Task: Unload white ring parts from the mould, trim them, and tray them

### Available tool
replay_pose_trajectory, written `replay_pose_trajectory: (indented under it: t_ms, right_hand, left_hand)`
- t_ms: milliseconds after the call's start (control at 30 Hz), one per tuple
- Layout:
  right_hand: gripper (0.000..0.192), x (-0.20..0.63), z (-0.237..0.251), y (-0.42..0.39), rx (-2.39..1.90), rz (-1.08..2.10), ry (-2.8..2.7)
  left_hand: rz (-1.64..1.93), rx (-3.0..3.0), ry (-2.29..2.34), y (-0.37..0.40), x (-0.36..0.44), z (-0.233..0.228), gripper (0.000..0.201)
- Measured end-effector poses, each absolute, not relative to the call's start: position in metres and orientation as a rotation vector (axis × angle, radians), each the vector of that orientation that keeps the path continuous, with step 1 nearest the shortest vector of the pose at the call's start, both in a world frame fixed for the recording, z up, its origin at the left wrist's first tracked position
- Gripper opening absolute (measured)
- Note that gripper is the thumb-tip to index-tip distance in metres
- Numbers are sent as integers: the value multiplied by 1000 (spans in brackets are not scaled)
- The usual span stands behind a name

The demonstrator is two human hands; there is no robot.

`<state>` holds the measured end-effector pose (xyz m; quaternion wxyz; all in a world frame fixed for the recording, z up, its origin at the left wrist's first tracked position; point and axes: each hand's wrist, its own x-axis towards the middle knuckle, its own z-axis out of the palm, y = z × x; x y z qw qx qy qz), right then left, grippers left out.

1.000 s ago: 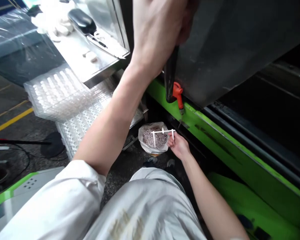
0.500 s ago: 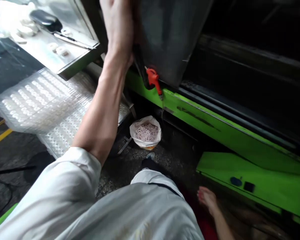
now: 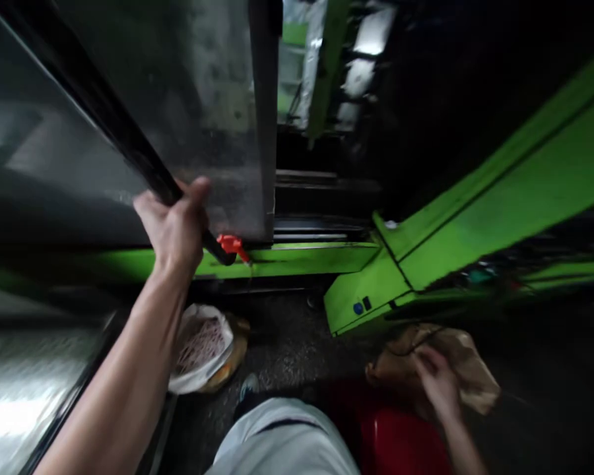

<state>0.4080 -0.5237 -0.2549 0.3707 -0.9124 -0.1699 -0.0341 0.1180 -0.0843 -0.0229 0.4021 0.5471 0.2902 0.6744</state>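
Note:
A long black handle bar (image 3: 103, 112) slants across the grey machine door (image 3: 218, 132), and my left hand (image 3: 175, 221) is closed round its lower part. Just beside the bar's lower end hangs a red air blow gun (image 3: 231, 244). At the lower right, my right hand (image 3: 439, 379) hangs loosely with its fingers partly spread, somewhat blurred. It is above a brown paper bag (image 3: 468, 369), and I see nothing held in it. Right of the door's edge, the dark machine interior shows metal parts, too dim to make out.
A white sack (image 3: 225, 359) of thin pinkish sticks stands on the floor below my left arm. The green machine frame (image 3: 361, 297) juts out on the right. Something red and rounded (image 3: 400, 442) is beside my leg. A shiny surface (image 3: 20, 402) lies at the lower left.
My view has swung right, and the tray-covered bench has left it. My left hand now shows clearly on the bar. More of the machine's interior and the paper bag have come into view.

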Motion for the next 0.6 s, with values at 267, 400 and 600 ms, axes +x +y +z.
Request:
replay_pose_trajectory:
  t_ms: [267,400,600]
  right_hand:
    - [108,502,-172,-466,-2263,-526,-208]
    - [99,511,-179,-443,-2242,-586,-209]
    - [95,521,-194,-437,-2301,-717,-206]
  left_hand:
    - [913,1658,329,-165,253,-18,42]
    - [729,1677,148,-192,313,-18,46]
    - [709,1704,33,-219,376,-27,49]
